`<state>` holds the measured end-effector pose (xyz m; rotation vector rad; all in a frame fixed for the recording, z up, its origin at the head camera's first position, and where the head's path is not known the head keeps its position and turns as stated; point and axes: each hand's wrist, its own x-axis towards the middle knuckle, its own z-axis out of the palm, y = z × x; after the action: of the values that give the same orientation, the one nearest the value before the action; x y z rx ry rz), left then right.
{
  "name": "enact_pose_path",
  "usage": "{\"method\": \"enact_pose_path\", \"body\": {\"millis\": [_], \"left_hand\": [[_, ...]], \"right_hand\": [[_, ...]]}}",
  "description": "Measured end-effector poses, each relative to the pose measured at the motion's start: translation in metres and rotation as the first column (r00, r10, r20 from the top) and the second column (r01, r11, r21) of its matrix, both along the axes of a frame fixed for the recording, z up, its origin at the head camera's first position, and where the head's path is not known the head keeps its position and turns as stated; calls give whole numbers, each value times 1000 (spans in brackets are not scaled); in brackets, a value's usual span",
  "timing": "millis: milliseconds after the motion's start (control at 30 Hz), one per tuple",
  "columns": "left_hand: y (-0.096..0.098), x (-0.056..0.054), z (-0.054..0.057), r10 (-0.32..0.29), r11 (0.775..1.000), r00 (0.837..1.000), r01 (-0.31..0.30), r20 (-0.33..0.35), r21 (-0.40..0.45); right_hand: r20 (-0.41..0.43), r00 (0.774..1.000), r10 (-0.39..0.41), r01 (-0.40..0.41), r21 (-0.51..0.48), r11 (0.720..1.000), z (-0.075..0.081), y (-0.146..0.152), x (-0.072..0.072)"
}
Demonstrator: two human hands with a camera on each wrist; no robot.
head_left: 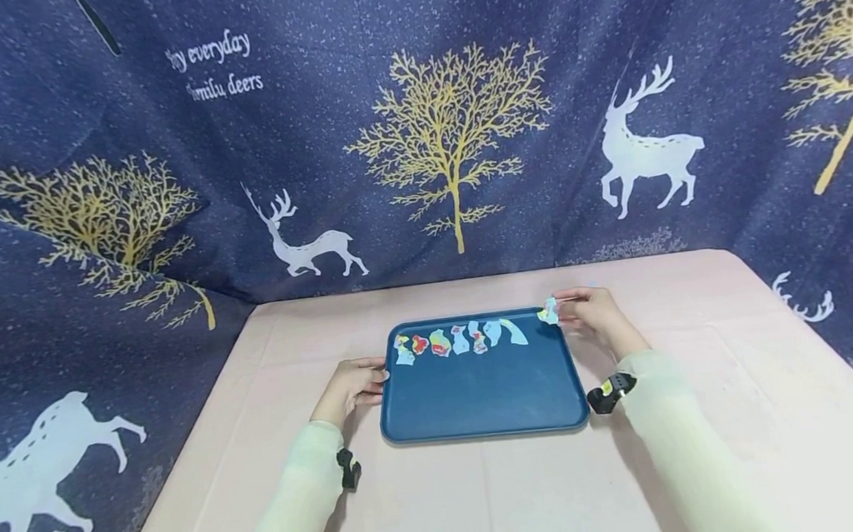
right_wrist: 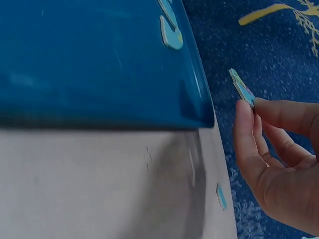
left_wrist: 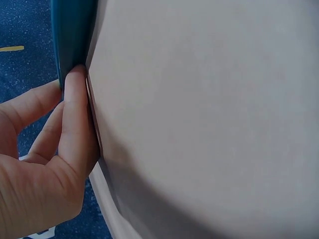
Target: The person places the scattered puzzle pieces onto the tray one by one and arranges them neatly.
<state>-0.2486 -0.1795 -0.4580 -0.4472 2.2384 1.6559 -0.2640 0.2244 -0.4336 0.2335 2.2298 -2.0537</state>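
Observation:
A dark blue rectangular tray [head_left: 482, 395] lies on the table. Along its far side runs a row of several irregular puzzle pieces [head_left: 440, 342], coloured light blue, red and yellow. My left hand [head_left: 353, 384] holds the tray's left edge, with fingertips and thumb at the rim [left_wrist: 75, 40] in the left wrist view. Over the tray's far right corner, my right hand [head_left: 594, 313] pinches a light blue and yellow puzzle piece [head_left: 550, 311] between thumb and fingers. The right wrist view shows that held piece [right_wrist: 242, 89] edge-on, raised beside the tray.
Another small light blue piece [right_wrist: 221, 197] lies on the table beyond the tray, near the right hand. The pale pink tablecloth [head_left: 482, 495] reaches back to a dark blue curtain [head_left: 404, 176] printed with deer and trees.

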Motion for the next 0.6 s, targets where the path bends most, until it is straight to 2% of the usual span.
{"method": "enact_pose_path", "body": {"millis": [367,600], "left_hand": [[-1,-1,-1,-4,1000,1000,4,-6,-8],[0,-1,-3,-5,1000,1000,5,1,-17]], "right_hand": [[19,1000,-23,24,-13,1000,-9,-26,-13],[35,997,-62,61,51,997,-14,-34,-16]]}}
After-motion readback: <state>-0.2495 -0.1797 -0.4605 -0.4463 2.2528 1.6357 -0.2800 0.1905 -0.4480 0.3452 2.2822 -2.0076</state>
